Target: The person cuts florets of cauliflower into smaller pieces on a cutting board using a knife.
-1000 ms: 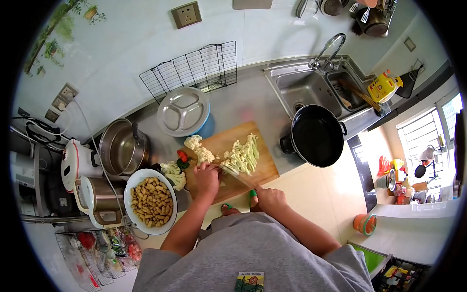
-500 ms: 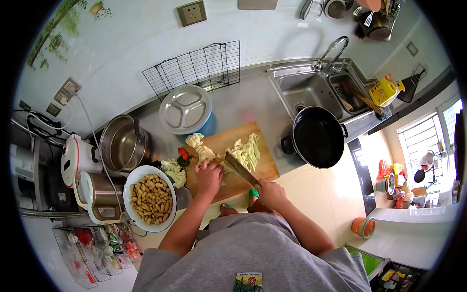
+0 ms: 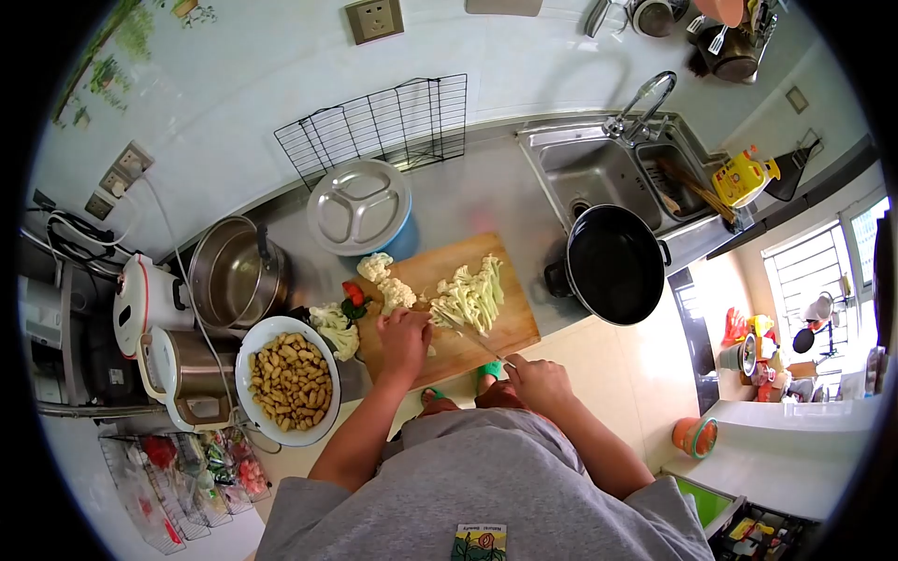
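Observation:
A wooden cutting board (image 3: 496, 352) lies on the counter in front of me. My right hand (image 3: 540, 381) grips a kitchen knife (image 3: 485, 348) by its handle, with the blade turned nearly edge-on and its tip toward the cut cauliflower (image 3: 470, 297). On the board's left part, the curled fingers of my left hand (image 3: 406, 341) rest on a cauliflower piece, mostly hidden beneath them. Larger cauliflower florets (image 3: 397, 294) sit just beyond those fingers. Another cauliflower chunk (image 3: 335, 329) and a red pepper (image 3: 353, 292) lie at the board's left edge.
Left of the board stand a white bowl of peanuts (image 3: 291, 381), a steel pot (image 3: 238, 273) and a rice cooker (image 3: 192, 374). A divided steel tray (image 3: 359, 208) tops a blue container behind. To the right are a black pan (image 3: 615, 266) and the sink (image 3: 591, 173).
The knife blade has turned from showing its broad side to nearly edge-on, and its tip has dropped back from the cauliflower. My left hand has shifted slightly right.

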### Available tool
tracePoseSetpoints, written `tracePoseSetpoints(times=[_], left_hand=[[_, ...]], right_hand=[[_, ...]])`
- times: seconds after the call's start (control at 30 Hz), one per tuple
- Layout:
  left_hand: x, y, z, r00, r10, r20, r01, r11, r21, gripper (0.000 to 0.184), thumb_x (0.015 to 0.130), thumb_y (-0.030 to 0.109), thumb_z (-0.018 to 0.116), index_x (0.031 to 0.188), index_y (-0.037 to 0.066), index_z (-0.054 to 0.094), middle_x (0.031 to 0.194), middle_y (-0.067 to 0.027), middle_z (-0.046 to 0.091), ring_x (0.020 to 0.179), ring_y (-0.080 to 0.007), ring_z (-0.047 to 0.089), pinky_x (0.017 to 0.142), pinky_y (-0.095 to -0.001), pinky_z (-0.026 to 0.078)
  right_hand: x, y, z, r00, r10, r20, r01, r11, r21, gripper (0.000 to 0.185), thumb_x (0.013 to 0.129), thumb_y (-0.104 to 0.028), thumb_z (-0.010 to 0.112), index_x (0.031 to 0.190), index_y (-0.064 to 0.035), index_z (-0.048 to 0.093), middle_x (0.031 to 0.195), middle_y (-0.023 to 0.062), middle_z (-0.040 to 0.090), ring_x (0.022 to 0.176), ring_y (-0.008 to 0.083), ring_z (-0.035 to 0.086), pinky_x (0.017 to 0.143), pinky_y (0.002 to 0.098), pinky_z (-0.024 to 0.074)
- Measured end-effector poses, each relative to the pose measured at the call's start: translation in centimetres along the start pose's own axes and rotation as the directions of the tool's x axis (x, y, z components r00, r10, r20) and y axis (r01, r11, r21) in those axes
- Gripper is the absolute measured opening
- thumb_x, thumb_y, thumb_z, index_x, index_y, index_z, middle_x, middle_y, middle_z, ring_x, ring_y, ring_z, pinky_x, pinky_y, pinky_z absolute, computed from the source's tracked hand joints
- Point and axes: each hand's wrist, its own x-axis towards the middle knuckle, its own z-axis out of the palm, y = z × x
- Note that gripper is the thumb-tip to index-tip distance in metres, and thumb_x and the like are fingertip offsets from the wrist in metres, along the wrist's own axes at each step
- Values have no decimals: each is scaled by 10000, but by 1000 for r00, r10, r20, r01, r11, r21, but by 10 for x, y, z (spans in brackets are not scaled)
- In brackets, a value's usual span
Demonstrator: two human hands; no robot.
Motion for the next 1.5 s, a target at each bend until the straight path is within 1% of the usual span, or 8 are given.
tracePoseSetpoints(times=[0.17, 0.33, 0.57, 0.87, 1.0, 1.2, 1.37, 1.5], left_hand=[[3, 0, 0, 1000, 16, 6, -16, 1000, 21, 94, 765, 114, 699, 853, 146, 695, 896, 40, 685, 991, -169, 563, 941, -450, 301], [4, -1, -2, 999, 33, 18, -34, 999, 37, 83, 754, 125, 715, 835, 143, 705, 894, 51, 685, 984, -171, 565, 938, -462, 305], [3, -2, -1, 1000, -11, 21, 12, 1000, -21, 90, 747, 125, 730, 836, 132, 723, 904, 44, 699, 964, -165, 566, 926, -447, 308], [4, -8, 10, 1000, 6, 16, -8, 997, 76, 82, 743, 149, 735, 825, 147, 740, 898, 39, 705, 984, -184, 565, 919, -446, 310], [4, -7, 9, 1000, 22, 5, -22, 995, 99, 77, 747, 151, 731, 822, 159, 742, 899, 34, 705, 997, -191, 563, 916, -448, 312], [-1, -4, 1, 1000, 9, -1, -9, 999, 41, 125, 759, 147, 720, 883, 142, 736, 962, 29, 695, 1030, -199, 559, 914, -443, 320], [-16, -6, -22, 993, 86, -80, -100, 976, -194, 493, 799, 193, 719, 1250, 61, 570, 1250, -151, 545, 1142, -338, 501, 996, -472, 345], [-40, -16, -25, 998, -2, -58, -10, 976, -217, 572, 805, 202, 730, 1315, 55, 515, 1270, -202, 507, 1146, -386, 489, 986, -483, 380]], right_hand=[[3, -2, 2, 1000, -27, 3, 27, 998, -61, 213, 952, -302, 493, 1044, -124, 564, 755, 143, 691, 721, 338, 692, 621, 458, 539], [3, -12, -16, 999, -38, 34, 43, 985, -169, 189, 891, -209, 535, 1058, -125, 567, 769, 131, 701, 730, 313, 706, 607, 430, 545], [9, -16, -14, 997, -10, 78, 25, 979, -203, 213, 891, -186, 519, 1091, -119, 548, 771, 136, 703, 728, 319, 709, 612, 427, 556], [34, -13, 16, 993, 24, 116, -10, 993, -121, 236, 873, -157, 525, 1102, -105, 532, 835, 149, 709, 797, 324, 711, 653, 443, 556], [35, -7, 12, 995, 7, 103, -2, 999, -47, 226, 930, -243, 492, 1106, -115, 550, 836, 175, 699, 797, 361, 694, 690, 478, 536], [8, 7, -2, 997, 78, 28, -81, 989, 127, 288, 966, -359, 470, 1100, -143, 606, 767, 205, 670, 762, 408, 659, 706, 522, 509], [0, 11, 4, 995, 93, -39, -84, 977, 195, 262, 953, -347, 493, 1051, -160, 649, 757, 204, 663, 744, 417, 645, 695, 530, 500], [1, 9, 1, 999, 4, 38, -11, 982, 186, 268, 949, -355, 501, 1033, -155, 658, 781, 205, 669, 747, 414, 643, 694, 526, 499]])
